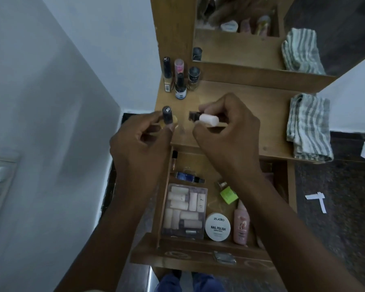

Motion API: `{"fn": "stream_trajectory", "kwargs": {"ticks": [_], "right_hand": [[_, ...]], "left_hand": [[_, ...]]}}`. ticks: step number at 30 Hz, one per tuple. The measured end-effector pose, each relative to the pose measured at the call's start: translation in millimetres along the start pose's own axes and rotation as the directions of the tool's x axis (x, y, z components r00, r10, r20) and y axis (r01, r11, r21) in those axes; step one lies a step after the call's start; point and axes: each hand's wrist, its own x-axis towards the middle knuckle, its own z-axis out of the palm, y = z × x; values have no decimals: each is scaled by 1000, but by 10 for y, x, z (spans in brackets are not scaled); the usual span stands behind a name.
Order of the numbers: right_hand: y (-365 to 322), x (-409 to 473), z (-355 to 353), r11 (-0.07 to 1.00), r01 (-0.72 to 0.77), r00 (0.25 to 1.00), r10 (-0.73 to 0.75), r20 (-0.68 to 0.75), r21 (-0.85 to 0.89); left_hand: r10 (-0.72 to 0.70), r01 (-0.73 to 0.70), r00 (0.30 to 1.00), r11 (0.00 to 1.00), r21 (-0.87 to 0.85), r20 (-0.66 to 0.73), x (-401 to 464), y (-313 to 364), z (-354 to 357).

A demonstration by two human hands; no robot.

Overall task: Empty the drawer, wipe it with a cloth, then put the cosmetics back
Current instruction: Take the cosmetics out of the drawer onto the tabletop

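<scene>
Below the mirror (236,28), on the wooden surface (251,106), a striped cloth (310,127) lies folded at the right edge, well apart from both hands. Under the surface the drawer (198,245) stands pulled out, holding a clear nail box (184,211), a pink tube (241,227), a round white tin (217,227), a green bottle (228,193) and a blue bottle (188,177). Over the surface's front edge, the left hand (139,148) has its fingers curled round a black-capped bottle (167,115); the right hand (230,127) pinches a white-capped bottle (207,120) lying sideways. Four small bottles (180,77) stand grouped at the back left corner.
</scene>
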Motion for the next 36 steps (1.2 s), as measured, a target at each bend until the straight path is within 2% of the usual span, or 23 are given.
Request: {"fn": "stream_trajectory", "kwargs": {"ticks": [8,18,26,34,36], "right_hand": [[170,495,388,975,129,971,-161,-179,-182],[299,675,492,967,119,965,-166,-201,-226],[367,655,533,972,90,980,-126,-156,-219],[376,563,379,965,126,975,-164,-150,-231],[346,464,245,962,135,973,-174,-153,-236]], "left_hand": [[33,-33,998,999,-11,-60,495,-71,256],[-14,17,997,999,36,-79,684,-206,352],[-15,18,996,999,37,-84,692,-221,395],[-51,52,994,999,0,-94,601,-240,343],[-10,13,994,1000,22,-109,488,-189,282]]}}
